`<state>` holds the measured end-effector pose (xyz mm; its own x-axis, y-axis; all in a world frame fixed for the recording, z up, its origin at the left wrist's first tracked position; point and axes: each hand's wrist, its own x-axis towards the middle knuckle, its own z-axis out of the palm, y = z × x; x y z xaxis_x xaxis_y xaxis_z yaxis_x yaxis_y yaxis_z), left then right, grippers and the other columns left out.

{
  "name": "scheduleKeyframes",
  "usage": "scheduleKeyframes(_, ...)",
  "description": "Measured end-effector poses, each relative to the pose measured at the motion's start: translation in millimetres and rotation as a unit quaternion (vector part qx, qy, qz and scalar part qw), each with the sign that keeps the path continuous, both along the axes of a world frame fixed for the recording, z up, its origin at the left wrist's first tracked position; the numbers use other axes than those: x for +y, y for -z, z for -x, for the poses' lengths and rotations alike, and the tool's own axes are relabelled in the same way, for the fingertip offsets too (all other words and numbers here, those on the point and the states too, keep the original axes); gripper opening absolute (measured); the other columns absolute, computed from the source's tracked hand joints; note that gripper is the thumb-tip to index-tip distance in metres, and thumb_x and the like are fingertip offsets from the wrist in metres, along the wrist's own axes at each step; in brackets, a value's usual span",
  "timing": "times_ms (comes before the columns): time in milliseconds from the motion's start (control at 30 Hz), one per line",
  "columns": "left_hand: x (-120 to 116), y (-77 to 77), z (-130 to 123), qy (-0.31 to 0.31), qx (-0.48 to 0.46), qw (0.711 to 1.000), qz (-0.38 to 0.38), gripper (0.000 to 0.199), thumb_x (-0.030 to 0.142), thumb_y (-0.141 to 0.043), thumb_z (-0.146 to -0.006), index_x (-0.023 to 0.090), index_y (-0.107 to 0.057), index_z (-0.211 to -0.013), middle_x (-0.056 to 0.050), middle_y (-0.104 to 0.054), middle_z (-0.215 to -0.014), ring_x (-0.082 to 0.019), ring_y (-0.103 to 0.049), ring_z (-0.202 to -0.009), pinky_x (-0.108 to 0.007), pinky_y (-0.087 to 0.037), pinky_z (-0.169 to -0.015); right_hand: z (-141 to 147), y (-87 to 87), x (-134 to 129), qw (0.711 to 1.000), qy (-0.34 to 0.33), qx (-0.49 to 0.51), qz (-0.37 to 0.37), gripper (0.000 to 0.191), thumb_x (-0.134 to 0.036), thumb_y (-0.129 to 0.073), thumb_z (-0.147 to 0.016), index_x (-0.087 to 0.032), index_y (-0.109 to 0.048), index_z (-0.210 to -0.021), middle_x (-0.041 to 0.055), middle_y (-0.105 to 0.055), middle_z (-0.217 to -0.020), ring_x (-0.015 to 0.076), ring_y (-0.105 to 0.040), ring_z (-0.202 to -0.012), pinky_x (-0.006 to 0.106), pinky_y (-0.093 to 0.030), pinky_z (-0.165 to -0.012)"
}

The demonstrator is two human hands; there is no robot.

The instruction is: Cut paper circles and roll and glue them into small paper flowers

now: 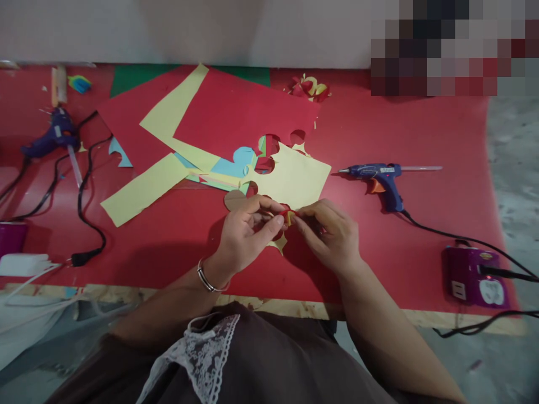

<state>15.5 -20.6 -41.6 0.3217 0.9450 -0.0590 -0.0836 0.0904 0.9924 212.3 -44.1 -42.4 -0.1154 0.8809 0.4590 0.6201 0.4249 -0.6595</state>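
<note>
Between my fingertips is a small red and yellow paper flower [288, 216], partly covered by the fingers. My left hand [251, 227] pinches it from the left with thumb and index finger. From the right, the fingers of my right hand [330, 233] are closed on its other edge. Just beyond both hands lies a pale yellow sheet [298, 174] with round bites cut from its edges. A brown cardboard disc [234, 200] rests beside my left knuckles. A pointed yellow paper scrap [278, 244] lies under the flower on the red tabletop [168, 252].
A blue glue gun [379, 174] lies on the right, its cord running to a purple power box [475, 278]. Another glue gun [54, 134] sits at the left among black cables. Red card [236, 112], yellow strips [143, 191] and paper flower pieces [310, 88] lie at the back.
</note>
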Motion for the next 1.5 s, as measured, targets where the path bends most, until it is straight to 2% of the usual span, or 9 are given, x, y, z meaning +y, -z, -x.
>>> scheduleKeyframes(167,-4,1.2,1,0.005,0.034,0.997,-0.074,0.013,0.027,-0.074,-0.098,0.017,-0.073,-0.106,-0.006,-0.074,-0.093,-0.014,-0.076,-0.079,-0.024,-0.064,-0.074,0,1.4,-1,1.0,-0.002,0.001,-0.001,0.015,-0.022,-0.069,-0.101,-0.02,-0.064,-0.087,0.0009,-0.065,-0.073,0.0131,-0.057,-0.063,0.027,-0.041,-0.055)
scheduleKeyframes(367,0,2.0,0,-0.007,0.064,0.992,-0.111,0.008,0.025,-0.076,-0.096,0.017,-0.075,-0.099,-0.004,-0.071,-0.089,-0.011,-0.069,-0.075,-0.021,-0.059,-0.069,1,2.2,-1,1.0,-0.014,0.0,-0.003,0.013,-0.02,-0.068,-0.102,-0.02,-0.066,-0.089,0.0014,-0.066,-0.073,0.0129,-0.057,-0.063,0.027,-0.043,-0.056)
scheduleKeyframes(633,4,5.7,-4,-0.007,0.015,1.0,-0.001,0.017,0.03,-0.086,-0.087,0.017,-0.075,-0.092,-0.003,-0.072,-0.082,-0.01,-0.069,-0.07,-0.019,-0.059,-0.065,2,2.4,0,1.0,-0.017,-0.013,-0.021,0.013,-0.02,-0.066,-0.102,-0.02,-0.066,-0.089,0.0022,-0.067,-0.074,0.0148,-0.059,-0.065,0.029,-0.045,-0.058)
scheduleKeyframes(833,6,7.3,-5,-0.011,-0.028,0.998,0.052,0.025,0.036,-0.09,-0.084,0.017,-0.075,-0.093,-0.002,-0.074,-0.081,-0.01,-0.069,-0.066,-0.021,-0.061,-0.065,4,1.6,0,0.999,-0.022,-0.018,-0.015,0.014,-0.02,-0.065,-0.102,-0.019,-0.066,-0.088,0.0037,-0.069,-0.075,0.0156,-0.059,-0.066,0.03,-0.043,-0.058)
scheduleKeyframes(1067,9,10.0,-4,-0.016,-0.013,0.999,0.05,0.029,0.043,-0.09,-0.085,0.019,-0.073,-0.09,0.0,-0.069,-0.072,-0.012,-0.067,-0.062,-0.023,-0.057,-0.057,6,4.7,-1,1.0,-0.013,-0.018,0.007,0.017,-0.027,-0.061,-0.105,-0.021,-0.067,-0.09,0.0056,-0.071,-0.079,0.0173,-0.059,-0.069,0.033,-0.046,-0.062)
scheduleKeyframes(1267,10,7.6,-4,-0.027,0.0,0.999,0.03,0.032,0.046,-0.089,-0.084,0.019,-0.074,-0.09,-0.003,-0.074,-0.081,-0.013,-0.071,-0.069,-0.025,-0.059,-0.062,6,6.2,-1,0.999,-0.021,-0.039,-0.012,0.012,-0.025,-0.064,-0.105,-0.02,-0.067,-0.094,0.0071,-0.072,-0.081,0.0187,-0.061,-0.072,0.033,-0.048,-0.064)
scheduleKeyframes(1500,11,12.9,-4,-0.017,-0.033,0.997,0.07,0.034,0.041,-0.094,-0.077,0.018,-0.072,-0.09,-0.002,-0.073,-0.082,-0.012,-0.071,-0.071,-0.024,-0.062,-0.068,8,6.2,-2,0.997,-0.021,-0.073,-0.02,0.013,-0.028,-0.063,-0.105,-0.021,-0.066,-0.095,0.0066,-0.07,-0.081,0.0195,-0.062,-0.073,0.033,-0.048,-0.065)
